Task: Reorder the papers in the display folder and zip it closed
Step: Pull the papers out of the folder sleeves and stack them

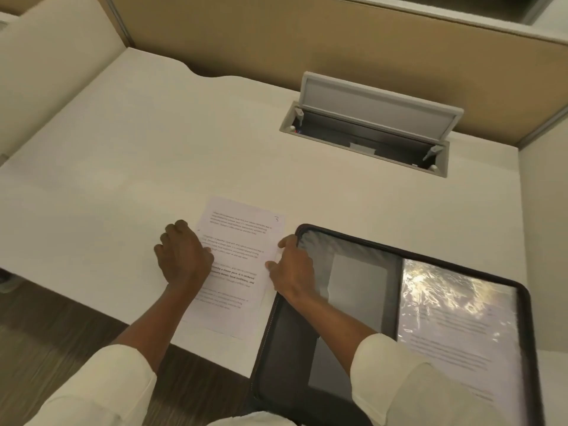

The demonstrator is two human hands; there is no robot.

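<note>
A printed sheet of paper point(236, 241), marked with a handwritten 3 at its top right corner, lies on the white desk point(129, 155). My left hand point(181, 256) rests on the sheet's left edge with its fingers curled over it. My right hand point(292, 265) touches the sheet's right edge with thumb and fingertips. To the right lies the open display folder point(362, 302), black with a zip round its rim. Its right half holds clear shiny sleeves point(455, 318) with printed pages inside. My right forearm lies across the folder's left half.
An open grey cable hatch point(368, 127) with a raised lid sits in the desk at the back right. Tan partition panels point(276, 35) wall the desk's rear and sides. The folder's near corner hangs over the desk's front edge, above dark wood flooring point(61, 327).
</note>
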